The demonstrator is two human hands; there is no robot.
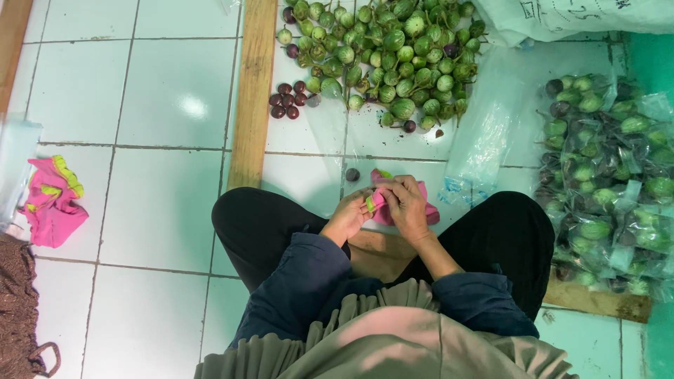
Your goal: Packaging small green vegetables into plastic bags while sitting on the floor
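Your left hand [347,216] and right hand [406,207] both pinch the pink glove [385,207] just above your lap, near the eggplant pile [390,60]; it looks light, soft and floppy, so grip its cuff edge.

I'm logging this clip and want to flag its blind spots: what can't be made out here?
- Head view: the pink cloth is mostly hidden by the left hand and right hand.
- The white sack is cut off by the top edge.
- The brown net bag is cut off by the left edge.
- The bagged eggplants are blurred by plastic.
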